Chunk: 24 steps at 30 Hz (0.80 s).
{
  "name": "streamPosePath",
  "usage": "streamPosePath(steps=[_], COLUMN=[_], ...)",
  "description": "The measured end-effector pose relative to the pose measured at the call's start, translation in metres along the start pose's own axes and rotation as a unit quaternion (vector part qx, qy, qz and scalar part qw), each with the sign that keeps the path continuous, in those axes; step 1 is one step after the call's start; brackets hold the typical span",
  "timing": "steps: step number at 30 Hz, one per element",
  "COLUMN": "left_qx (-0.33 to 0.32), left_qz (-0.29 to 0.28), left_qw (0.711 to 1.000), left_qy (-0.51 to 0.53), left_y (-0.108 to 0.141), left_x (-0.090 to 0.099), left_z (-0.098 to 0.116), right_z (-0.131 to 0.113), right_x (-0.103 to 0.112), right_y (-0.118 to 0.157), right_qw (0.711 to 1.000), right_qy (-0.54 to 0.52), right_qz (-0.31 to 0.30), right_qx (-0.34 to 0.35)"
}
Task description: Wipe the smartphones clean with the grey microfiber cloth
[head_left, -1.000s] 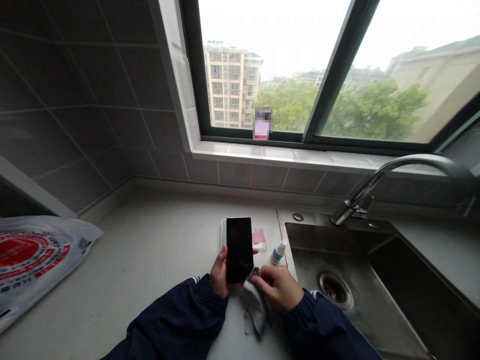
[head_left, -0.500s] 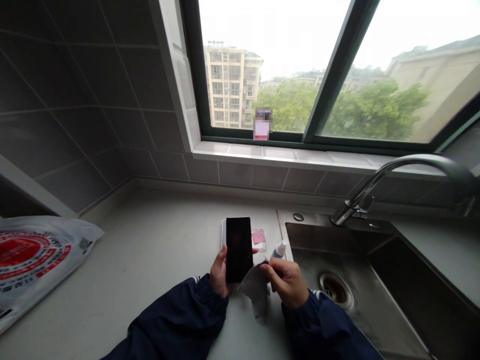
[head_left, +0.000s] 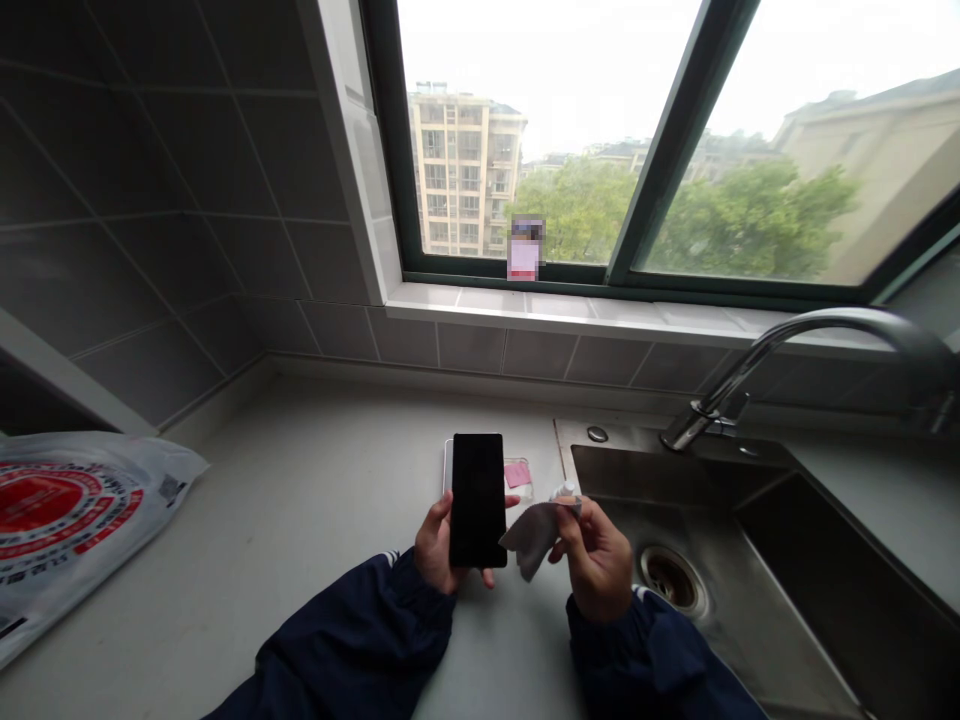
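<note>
A black smartphone (head_left: 478, 500) rests upright in my left hand (head_left: 436, 545), its dark screen facing me and my fingers wrapped round its edges. My right hand (head_left: 600, 565) pinches a thin grey cloth (head_left: 536, 535), which hangs just right of the phone's lower edge. Behind the cloth, a small white bottle (head_left: 567, 489) shows only its top. On the counter behind the phone lies a clear case (head_left: 530, 490) with a pink paper (head_left: 517, 473) on it. Beside that, the pale edge of a flat object (head_left: 448, 465) shows, mostly hidden by the phone.
A steel sink (head_left: 622, 480) with a curved faucet (head_left: 757, 350) stands to the right. On the left of the white counter (head_left: 315, 500) lies a plastic bag (head_left: 82, 520) with red print. A tiled sill (head_left: 547, 305) and window run along the back.
My right hand has moved right and slightly up with the cloth, away from the phone, and now covers most of the bottle. My left hand and the phone have hardly moved.
</note>
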<state>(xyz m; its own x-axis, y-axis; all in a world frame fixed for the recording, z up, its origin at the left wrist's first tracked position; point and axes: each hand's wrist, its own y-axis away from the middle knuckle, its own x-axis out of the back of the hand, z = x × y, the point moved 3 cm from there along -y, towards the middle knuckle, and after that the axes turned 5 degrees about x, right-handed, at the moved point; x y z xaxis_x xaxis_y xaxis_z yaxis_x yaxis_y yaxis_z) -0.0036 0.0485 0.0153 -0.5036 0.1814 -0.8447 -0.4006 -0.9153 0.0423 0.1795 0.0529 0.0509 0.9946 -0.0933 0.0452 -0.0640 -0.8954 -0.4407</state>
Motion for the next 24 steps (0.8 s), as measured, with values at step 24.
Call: streamPosePath(steps=[24], left_qx=[0.121], left_qz=[-0.112], left_qw=[0.981], left_qy=[-0.098], left_y=[0.008], left_x=[-0.012], left_z=[-0.013], right_z=[-0.005], right_x=[0.0], right_y=[-0.002], right_qw=[0.997], right_qy=[-0.04], right_qz=[0.046], right_qx=[-0.044])
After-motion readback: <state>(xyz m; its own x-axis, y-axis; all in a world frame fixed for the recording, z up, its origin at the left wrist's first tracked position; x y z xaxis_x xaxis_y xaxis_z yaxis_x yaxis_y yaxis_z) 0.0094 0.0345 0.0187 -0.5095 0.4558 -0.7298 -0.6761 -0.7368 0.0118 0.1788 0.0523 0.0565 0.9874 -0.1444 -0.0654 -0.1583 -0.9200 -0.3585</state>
